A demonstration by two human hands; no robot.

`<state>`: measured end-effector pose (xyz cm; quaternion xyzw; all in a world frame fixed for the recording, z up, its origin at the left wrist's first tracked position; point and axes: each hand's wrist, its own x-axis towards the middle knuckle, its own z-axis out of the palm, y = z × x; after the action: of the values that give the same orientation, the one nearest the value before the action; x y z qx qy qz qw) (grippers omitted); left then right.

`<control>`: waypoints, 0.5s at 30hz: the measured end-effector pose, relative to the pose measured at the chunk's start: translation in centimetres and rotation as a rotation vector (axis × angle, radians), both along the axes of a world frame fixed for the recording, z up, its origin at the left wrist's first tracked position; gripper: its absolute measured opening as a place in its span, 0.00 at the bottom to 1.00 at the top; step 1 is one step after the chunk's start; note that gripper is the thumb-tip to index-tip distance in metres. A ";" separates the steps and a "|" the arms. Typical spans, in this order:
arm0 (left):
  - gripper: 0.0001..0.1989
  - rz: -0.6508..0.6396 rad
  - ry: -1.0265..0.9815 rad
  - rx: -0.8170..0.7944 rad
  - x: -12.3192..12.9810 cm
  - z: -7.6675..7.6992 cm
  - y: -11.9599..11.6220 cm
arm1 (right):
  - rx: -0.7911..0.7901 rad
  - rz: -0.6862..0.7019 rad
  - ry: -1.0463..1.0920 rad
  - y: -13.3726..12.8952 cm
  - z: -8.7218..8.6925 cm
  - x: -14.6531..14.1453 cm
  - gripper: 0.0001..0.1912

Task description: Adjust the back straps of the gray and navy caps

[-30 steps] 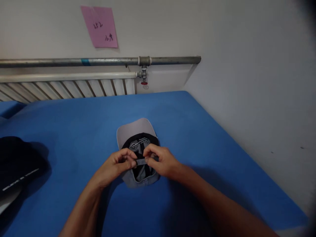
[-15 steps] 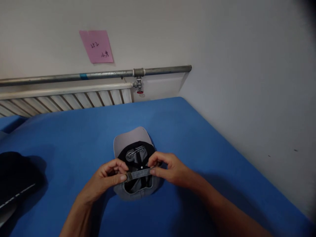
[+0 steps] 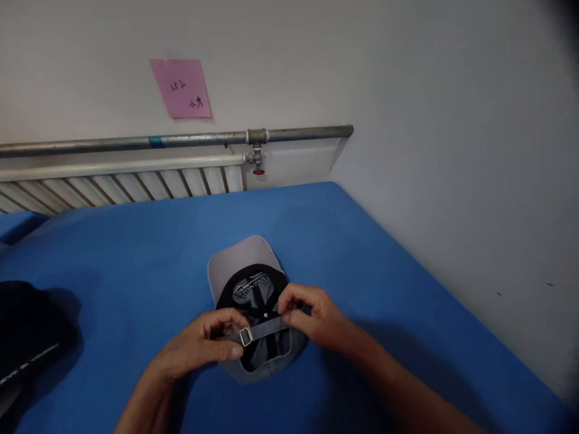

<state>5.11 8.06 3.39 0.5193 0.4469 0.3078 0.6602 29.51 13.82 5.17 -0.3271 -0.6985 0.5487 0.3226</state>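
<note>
A grey baseball cap [image 3: 246, 259] lies upside down on the blue surface, its brim pointing away and its dark inside facing up. Across its back opening runs a grey adjusting strap [image 3: 268, 327] with a square metal buckle [image 3: 245, 336]. My left hand [image 3: 210, 340] is closed at the strap's left end, thumb and fingers beside the buckle. The strap's right end is pinched by my right hand [image 3: 310, 312], between thumb and curled fingers. Part of the cap's rim is hidden behind both hands.
A black cap [image 3: 34, 328] with a white line lies at the left edge of the blue surface [image 3: 149, 253]. Behind stand a white radiator [image 3: 172, 181], a metal pipe [image 3: 199, 139] and a red-handled valve [image 3: 257, 160]. A pink note [image 3: 183, 90] hangs on the wall.
Both hands and the cap's near side have shifted slightly right and nearer to me. The buckle has turned and now shows its square frame. The strap slants more.
</note>
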 end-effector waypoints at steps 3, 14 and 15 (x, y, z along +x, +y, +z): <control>0.09 0.354 0.046 0.198 -0.9 -0.1 0.1 | -0.095 -0.056 0.089 0.2 -0.1 0.3 0.04; 0.19 0.264 0.967 0.910 -2.9 -4.0 1.7 | -0.430 -0.060 0.559 0.4 -1.3 0.0 0.04; 0.17 0.237 0.955 0.947 -2.2 -3.8 1.7 | -0.425 -0.047 0.593 0.3 -1.2 0.1 0.04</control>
<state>2.95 9.74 -0.36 0.7786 0.5602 0.2776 0.0540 29.59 14.15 3.97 -0.2296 -0.4374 0.7450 0.4483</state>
